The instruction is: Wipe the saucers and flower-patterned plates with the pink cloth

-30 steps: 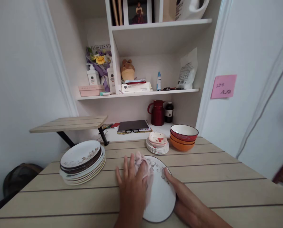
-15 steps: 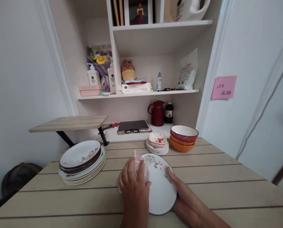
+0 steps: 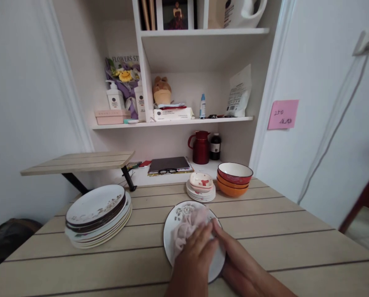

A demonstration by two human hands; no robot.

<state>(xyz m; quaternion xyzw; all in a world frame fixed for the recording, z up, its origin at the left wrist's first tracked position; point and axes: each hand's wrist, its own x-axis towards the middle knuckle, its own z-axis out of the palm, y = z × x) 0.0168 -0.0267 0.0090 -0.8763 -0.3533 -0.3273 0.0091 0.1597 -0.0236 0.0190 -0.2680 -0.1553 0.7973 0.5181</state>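
the plate point(image 3: 172, 222) is right of the plate stack point(image 3: 94, 206), rim clamped in the right hand point(image 3: 236, 251); left hand point(image 3: 196, 249) presses the cloth point(image 3: 188, 227), grasp unclear. steady support should help even wiping.

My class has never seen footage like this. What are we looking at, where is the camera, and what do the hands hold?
There is no machine here, just one person's two bare hands. Every picture comes from a single camera worn on the person's head, looking forward and down. On the pale, dark-lined wood-look table sit a stack of large round plates at the left, a stack of small white saucers topped with patterned dishes, and, to their right, a red bowl with a white inside on orange bowls. The left hand presses a crumpled pale pink cloth onto a round white dark-rimmed plate. The right hand holds that plate's right edge, thumb on top.
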